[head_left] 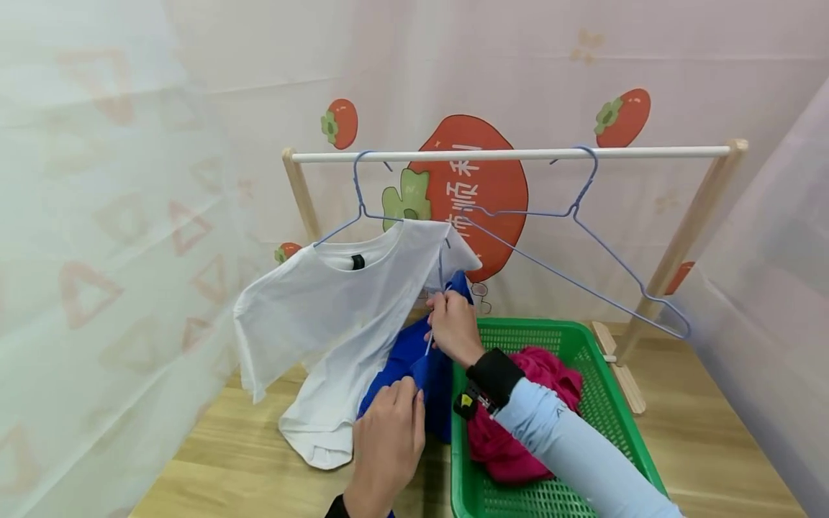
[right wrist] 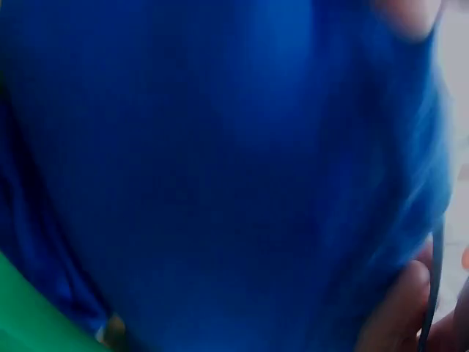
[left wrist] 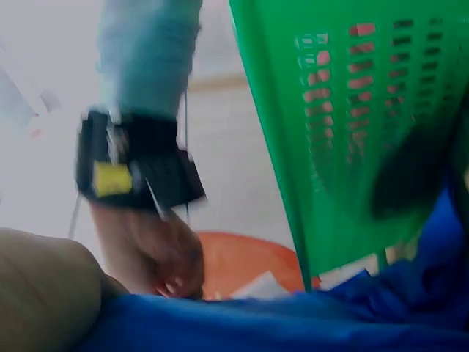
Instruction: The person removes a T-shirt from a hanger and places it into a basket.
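Note:
In the head view my left hand (head_left: 388, 432) grips the edge of a blue garment (head_left: 404, 352), low between the white T-shirt and the basket. Just above it, my right hand (head_left: 456, 331) pinches a wire clothes hanger (head_left: 441, 262), its hook pointing up, with blue cloth bunched at the fingers. Part of the hanger lies inside the garment, out of sight. Blue fabric (right wrist: 220, 169) fills most of the right wrist view, the wire (right wrist: 437, 271) running beside fingertips at its right. A blurred band of blue cloth crosses the bottom of the left wrist view.
A white T-shirt (head_left: 324, 295) hangs on a blue hanger from the white rail (head_left: 505, 155). Farther right, a bare blue hanger (head_left: 576, 208) hangs there too. The green basket (head_left: 576, 334) holds a crimson garment (head_left: 512, 453). A wooden post (head_left: 680, 252) supports the rail's right end.

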A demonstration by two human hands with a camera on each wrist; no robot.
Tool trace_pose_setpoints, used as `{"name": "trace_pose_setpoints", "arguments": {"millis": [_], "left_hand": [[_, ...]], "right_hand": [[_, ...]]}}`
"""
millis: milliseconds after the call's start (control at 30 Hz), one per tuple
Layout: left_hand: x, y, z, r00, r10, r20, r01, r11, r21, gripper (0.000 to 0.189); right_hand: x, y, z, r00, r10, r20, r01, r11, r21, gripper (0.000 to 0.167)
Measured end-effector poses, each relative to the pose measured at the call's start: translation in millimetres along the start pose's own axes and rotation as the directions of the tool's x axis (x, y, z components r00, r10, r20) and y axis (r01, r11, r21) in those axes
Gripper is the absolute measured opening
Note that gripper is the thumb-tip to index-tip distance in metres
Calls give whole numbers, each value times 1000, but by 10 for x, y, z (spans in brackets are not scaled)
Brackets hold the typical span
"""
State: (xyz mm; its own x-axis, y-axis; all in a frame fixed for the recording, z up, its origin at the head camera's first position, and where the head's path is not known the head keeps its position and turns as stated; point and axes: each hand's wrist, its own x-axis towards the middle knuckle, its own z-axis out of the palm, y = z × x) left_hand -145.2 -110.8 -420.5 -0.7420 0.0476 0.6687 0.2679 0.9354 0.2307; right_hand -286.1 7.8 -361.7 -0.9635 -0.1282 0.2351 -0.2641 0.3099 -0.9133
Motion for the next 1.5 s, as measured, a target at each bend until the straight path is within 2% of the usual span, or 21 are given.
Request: {"name": "trace_pose_setpoints", "arguments": {"millis": [100, 200, 267, 367, 467, 533, 567, 600, 667, 700, 800, 900, 967, 1067, 1167, 1267, 1367, 1500], "left_hand": [[-36, 83, -38, 995, 90, -51, -88, 995, 38, 33], [-73, 161, -76, 984, 176, -36, -175, 984, 26, 31], [-92, 179, -87, 972, 235, -10, -235, 972, 25, 29], [-97, 144, -121, 950, 307, 52, -309, 951, 20, 23], [-74, 75, -197, 916, 367, 164, -373, 928, 10, 16], [-62, 36, -231, 892, 389, 232, -396, 918, -14, 22], [-57, 15, -227, 883, 389, 262, -397, 918, -23, 22], [-54, -5, -201, 885, 385, 260, -394, 919, -20, 21], [-43, -60, -107, 909, 337, 244, -339, 940, -33, 23], [-34, -94, -47, 927, 298, 227, -297, 954, -40, 24], [29, -214, 134, 977, 143, 156, -132, 988, -78, 22], [155, -353, 291, 995, 8, 100, 9, 984, -176, 16], [267, -447, 393, 995, -58, 82, 77, 968, -241, 15], [445, -535, 557, 987, -135, 92, 158, 934, -321, 16], [577, -574, 681, 974, -191, 124, 223, 913, -342, 17], [652, -584, 760, 961, -227, 159, 269, 903, -335, 16], [686, -571, 820, 940, -273, 205, 325, 899, -292, 16], [701, -526, 893, 921, -302, 244, 360, 900, -247, 14]], "right_hand": [[187, -32, -24, 995, -57, -77, 45, 988, -150, 40], [356, -52, -90, 986, -85, -144, 41, 959, -281, 45], [437, -63, -147, 984, -82, -158, 25, 942, -334, 48], [492, -73, -219, 991, -48, -127, 0, 934, -358, 52], [530, -76, -267, 994, -42, -98, 1, 923, -385, 55], [559, -91, -319, 995, -44, -88, 5, 917, -398, 56], [574, -101, -357, 996, -41, -83, 4, 914, -406, 56], [584, -114, -400, 997, -38, -71, 5, 911, -413, 55], [575, -149, -479, 999, -28, -44, 7, 905, -426, 55], [554, -157, -513, 999, -26, -29, 11, 901, -433, 55], [403, -167, -586, 1000, -12, 29, 23, 897, -441, 55], [166, -168, -657, 996, -19, 83, 53, 900, -432, 52], [-10, -173, -726, 993, -28, 118, 76, 901, -427, 50], [-277, -175, -888, 986, -65, 155, 129, 887, -443, 47], [-550, -201, -1078, 979, -57, 194, 142, 878, -457, 46], [-794, -282, -1288, 975, -28, 220, 132, 870, -475, 43], [-965, -419, -1522, 973, -17, 229, 134, 852, -507, 41], [-1006, -704, -1836, 979, -42, 199, 149, 814, -561, 40]]}}
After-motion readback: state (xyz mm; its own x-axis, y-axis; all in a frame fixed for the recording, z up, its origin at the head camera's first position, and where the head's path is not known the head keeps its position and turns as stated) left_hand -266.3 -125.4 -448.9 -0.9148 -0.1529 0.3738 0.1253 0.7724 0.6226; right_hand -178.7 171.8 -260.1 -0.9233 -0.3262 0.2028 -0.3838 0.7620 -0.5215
